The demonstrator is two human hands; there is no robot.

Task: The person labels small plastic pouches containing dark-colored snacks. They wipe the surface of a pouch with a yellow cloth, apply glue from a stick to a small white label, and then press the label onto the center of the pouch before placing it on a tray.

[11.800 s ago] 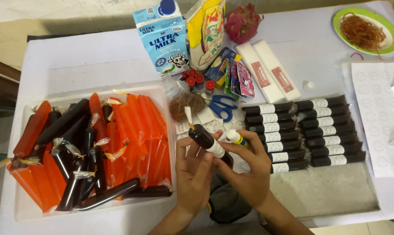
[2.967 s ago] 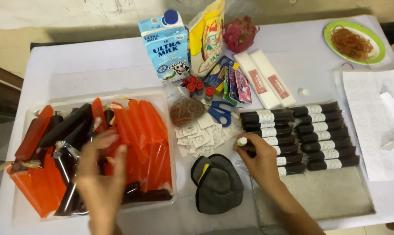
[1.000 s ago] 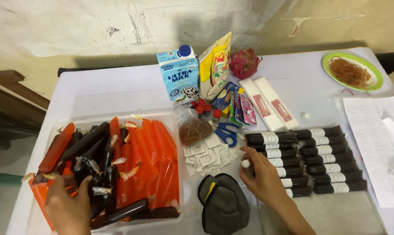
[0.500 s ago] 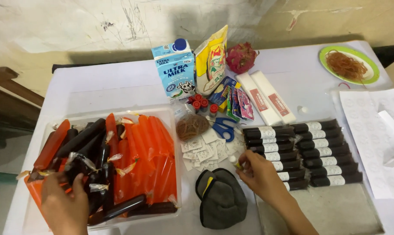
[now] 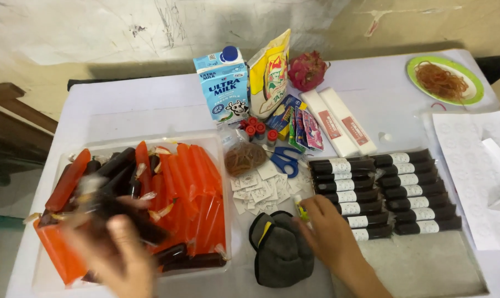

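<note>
My left hand [image 5: 117, 259] is blurred above the clear plastic tub [image 5: 217, 144] and grips a dark brown ice stick [image 5: 123, 212] lifted out of the pile. The tub holds several orange ice sticks [image 5: 197, 185] and dark ones, each tied at the top. My right hand [image 5: 327, 232] rests on the table by the small paper labels [image 5: 258, 190] and holds a white glue stick [image 5: 300, 208] with a yellow band. Just right of it lie rows of labelled dark ice sticks [image 5: 388, 193] on a grey tray [image 5: 426, 265].
A grey cloth pouch [image 5: 280, 248] lies at the front. Behind are a bag of rubber bands [image 5: 244, 158], blue scissors [image 5: 284, 160], a milk carton [image 5: 223, 85], a yellow bag [image 5: 272, 72], a dragon fruit [image 5: 309, 70], a green plate [image 5: 470, 98] of rubber bands, and sticker sheets [image 5: 473, 160].
My left hand has closed on a dark ice stick and lifted it out of the tub, moving fast. My right hand has shifted slightly toward me with the glue stick.
</note>
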